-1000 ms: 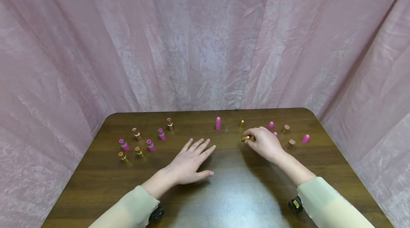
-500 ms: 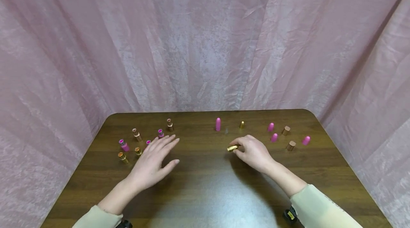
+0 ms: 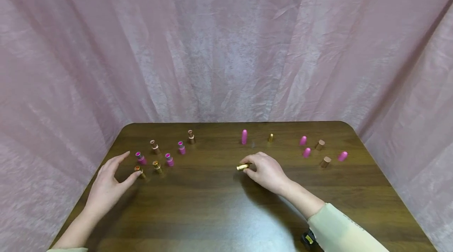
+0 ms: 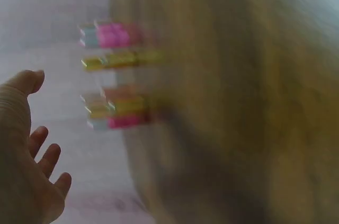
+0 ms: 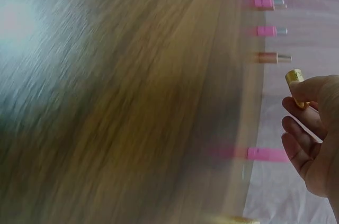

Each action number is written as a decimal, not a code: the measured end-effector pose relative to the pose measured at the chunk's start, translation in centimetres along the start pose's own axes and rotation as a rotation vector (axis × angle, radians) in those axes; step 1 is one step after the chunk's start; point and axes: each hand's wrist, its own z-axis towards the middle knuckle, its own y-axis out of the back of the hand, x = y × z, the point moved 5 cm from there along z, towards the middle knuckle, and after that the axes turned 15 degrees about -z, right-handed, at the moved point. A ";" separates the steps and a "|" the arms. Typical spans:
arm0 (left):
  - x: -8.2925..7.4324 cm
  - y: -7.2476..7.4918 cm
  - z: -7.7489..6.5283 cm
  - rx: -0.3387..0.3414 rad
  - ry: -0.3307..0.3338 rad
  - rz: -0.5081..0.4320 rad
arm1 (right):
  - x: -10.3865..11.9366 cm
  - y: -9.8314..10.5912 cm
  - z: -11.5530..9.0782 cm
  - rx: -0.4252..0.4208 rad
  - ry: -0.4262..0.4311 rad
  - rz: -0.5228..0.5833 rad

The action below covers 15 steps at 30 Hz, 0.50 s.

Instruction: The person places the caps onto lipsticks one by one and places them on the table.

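Right hand, grip clamped on gold cap over mid worktop; left hand beside gold tube, grip apart.
Step looks like reaching for the tube; next move seems to call for a left pinch without knocking the pink tube just beyond. Contact unclear. Worktop brown wood-grain, shiny at front; pink curtain behind and at sides.

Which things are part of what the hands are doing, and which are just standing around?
Probably part of the job:
gold cap, in the right hand
nearest gold tube, by the left hand

Seemingly just standing there now:
other gold tube
pink tubes
copper tubes
pink caps
copper caps
other gold cap
tall pink tube
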 end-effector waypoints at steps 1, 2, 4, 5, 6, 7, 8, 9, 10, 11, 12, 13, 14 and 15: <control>0.9 0.0 -0.2 0.008 0.047 -0.012 | 0.3 -0.1 0.1 -0.002 0.007 0.002; 1.7 -0.1 -0.3 0.018 0.091 -0.027 | 0.5 -0.2 0.1 -0.001 0.012 0.003; 3.2 -0.5 -0.4 0.038 0.155 -0.042 | 1.0 -0.4 0.3 0.005 0.020 0.008; 3.8 -0.8 -0.4 0.043 0.181 -0.042 | 1.2 -0.5 0.4 0.009 0.026 0.009; 4.3 -1.1 -0.4 0.052 0.201 -0.039 | 1.5 -0.6 0.5 0.014 0.030 0.014; 4.7 -1.4 -0.3 0.056 0.213 -0.034 | 1.8 -0.6 0.6 0.019 0.034 0.019; 5.0 -1.6 -0.2 0.060 0.220 -0.030 | 2.0 -0.7 0.6 0.025 0.038 0.025; 5.3 -1.8 -0.2 0.062 0.218 -0.024 | 2.2 -0.7 0.7 0.029 0.043 0.030; 5.5 -1.9 -0.1 0.061 0.217 -0.018 | 2.4 -0.7 0.7 0.031 0.047 0.034; 5.7 -2.0 0.0 0.060 0.212 -0.014 | 2.5 -0.8 0.7 0.036 0.048 0.039; 5.8 -2.1 0.1 0.063 0.208 -0.012 | 2.7 -0.8 0.7 0.037 0.048 0.044; 6.0 -2.2 0.1 0.062 0.207 -0.010 | 2.7 -0.9 0.7 0.039 0.048 0.042; 6.1 -2.3 0.1 0.061 0.204 -0.009 | 2.8 -1.0 0.7 0.041 0.048 0.040; 6.2 -2.3 0.0 0.061 0.205 -0.008 | 2.8 -1.1 0.6 0.042 0.049 0.035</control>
